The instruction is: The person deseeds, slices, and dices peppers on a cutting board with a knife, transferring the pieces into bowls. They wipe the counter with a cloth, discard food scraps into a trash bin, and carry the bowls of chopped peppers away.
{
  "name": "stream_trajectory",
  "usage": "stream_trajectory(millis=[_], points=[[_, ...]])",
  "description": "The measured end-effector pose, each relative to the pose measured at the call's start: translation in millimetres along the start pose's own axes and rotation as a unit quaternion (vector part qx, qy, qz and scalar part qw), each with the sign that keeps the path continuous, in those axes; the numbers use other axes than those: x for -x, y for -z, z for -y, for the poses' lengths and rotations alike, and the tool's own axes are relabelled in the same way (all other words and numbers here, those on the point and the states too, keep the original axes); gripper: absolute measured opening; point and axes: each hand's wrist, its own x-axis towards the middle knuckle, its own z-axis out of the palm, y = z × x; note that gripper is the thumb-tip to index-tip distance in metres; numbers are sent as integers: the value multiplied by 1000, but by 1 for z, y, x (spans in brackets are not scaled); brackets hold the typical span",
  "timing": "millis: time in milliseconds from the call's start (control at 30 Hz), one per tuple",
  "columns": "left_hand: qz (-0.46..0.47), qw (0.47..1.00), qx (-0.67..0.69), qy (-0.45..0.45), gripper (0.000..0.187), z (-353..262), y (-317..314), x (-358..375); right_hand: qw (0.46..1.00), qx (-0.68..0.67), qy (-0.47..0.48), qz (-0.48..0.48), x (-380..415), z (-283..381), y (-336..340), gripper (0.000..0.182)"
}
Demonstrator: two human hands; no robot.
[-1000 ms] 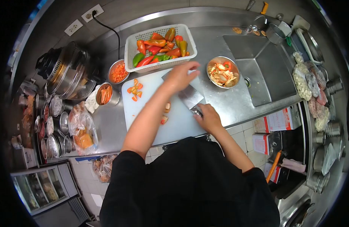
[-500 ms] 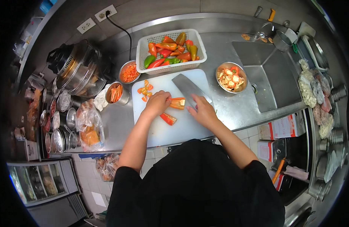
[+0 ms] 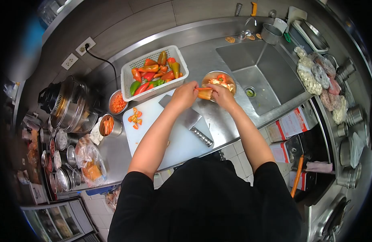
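Observation:
An orange pepper piece (image 3: 205, 94) is held up between my two hands, over the near edge of a metal bowl (image 3: 234, 89). My left hand (image 3: 183, 96) grips its left end. The fingers of my right hand (image 3: 224, 97) close on its right end. In the bowl lie pepper tops and pale cores. On the white cutting board (image 3: 153, 115) rests a cleaver (image 3: 192, 118), untouched, its handle toward me. Small orange pepper pieces (image 3: 135, 117) lie at the board's left side. My left forearm covers part of the board.
Behind the board stands a white basket (image 3: 185, 71) of whole peppers. Left of the board are a bowl of diced red pieces (image 3: 118, 103), a metal container of strips (image 3: 109, 126) and a bagged item (image 3: 91, 165). A sink (image 3: 270, 76) lies to the right.
Both hands have moved right from the board to the bowl, carrying the pepper piece. My right hand has left the cleaver, which now lies flat. The view has turned right.

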Motion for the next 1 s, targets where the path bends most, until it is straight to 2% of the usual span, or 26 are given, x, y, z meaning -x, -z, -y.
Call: stream_trajectory(millis=[33, 100, 167, 200, 267, 300, 367, 400, 433, 467, 533, 633, 733, 767, 800, 867, 900, 933, 1000], points=[[-10, 1000, -15, -6, 19, -1, -4, -4, 998, 49, 39, 11, -3, -8, 5, 36], [-14, 1000, -22, -9, 18, -2, -9, -12, 997, 75, 28, 13, -6, -17, 10, 36], [-21, 999, -29, -8, 18, 0, -12, -17, 963, 224, 97, -112, -7, -20, 11, 37], [-25, 999, -39, 9, 18, 0, -14, -20, 963, 223, 99, -111, -8, -16, 11, 37], [-32, 998, -46, 29, 18, 2, -20, -27, 953, 177, 122, -214, -3, 11, 15, 37], [-52, 997, -48, 24, 17, 5, -27, -29, 953, 177, 124, -211, 4, 29, 15, 37], [-76, 996, -50, 24, 17, 1, -35, -31, 958, 87, 165, -217, 18, 61, 11, 40], [-100, 995, -22, -4, 17, -5, -38, -30, 959, 82, 171, -209, 18, 54, 5, 40], [-124, 992, 3, -27, 17, -9, -40, -26, 960, 215, 104, -147, 22, 35, -4, 37], [-130, 991, -2, -13, 17, -15, -37, -17, 935, 343, 38, -83, 26, 17, -13, 34], [-121, 991, 16, 48, 16, -23, -22, 0, 927, 341, 33, -154, 35, -17, -13, 34], [-112, 988, 19, 109, 18, 14, -2, 43, 947, 285, 23, -145, 43, -1, 7, 33], [-233, 954, 55, 183, 18, 87, 15, 112, 966, 227, 3, -120, 59, 27, 9, 31], [-263, 942, 55, 202, 21, 111, 27, 147, 981, 170, -25, -95, 67, 37, 0, 32], [-335, 920, 64, 192, 22, 148, 28, 181, 990, 113, -53, -72, 73, 47, -11, 32], [-352, 866, 51, 351, 21, 173, 52, 248, 999, 48, -24, -4, 86, 66, -46, 36], [-357, 856, 31, 373, 21, 198, 55, 285, 999, 30, -7, 45, 90, 81, -65, 38], [-362, 845, 10, 394, 21, 225, 51, 316, 991, 26, -32, 131, 91, 99, -81, 39], [-363, 826, -18, 431, 22, 246, 46, 352, 978, 30, 86, 189, 98, 118, -123, 45]])
